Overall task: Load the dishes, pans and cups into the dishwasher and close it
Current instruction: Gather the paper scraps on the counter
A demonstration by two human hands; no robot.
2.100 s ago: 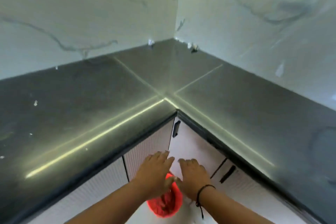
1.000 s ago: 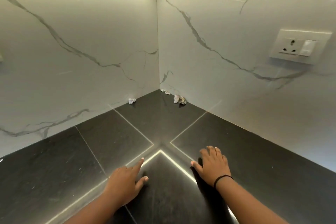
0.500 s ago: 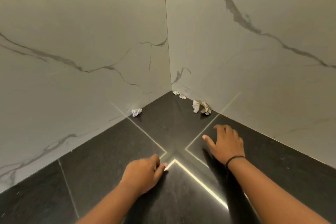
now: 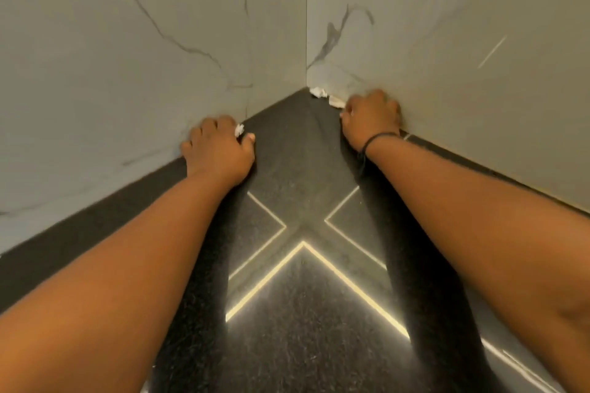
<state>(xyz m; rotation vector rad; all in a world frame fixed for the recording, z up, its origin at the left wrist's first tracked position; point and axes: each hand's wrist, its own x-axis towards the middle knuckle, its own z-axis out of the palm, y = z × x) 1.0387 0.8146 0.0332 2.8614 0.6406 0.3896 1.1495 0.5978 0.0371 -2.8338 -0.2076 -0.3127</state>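
No dish, pan, cup or dishwasher is in view. Both my arms stretch across a dark stone counter (image 4: 297,313) into its back corner. My left hand (image 4: 220,148) rests at the foot of the left wall, fingers curled around a small crumpled white paper scrap (image 4: 239,129) that shows between thumb and fingers. At the base of the right wall my right hand (image 4: 370,118), with a black band at the wrist, is curled over the spot where two paper scraps lay; what it holds is hidden. Two more white scraps (image 4: 325,96) lie just left of it in the corner.
Grey marble-look wall panels (image 4: 127,57) rise on both sides and meet in a vertical seam at the corner. Bright light strips reflect as a V and crossing lines on the counter between my arms.
Both hands have reached forward from mid-counter to the walls. The left hand has closed on the scrap by the left wall; the right hand now covers the scraps by the right wall.
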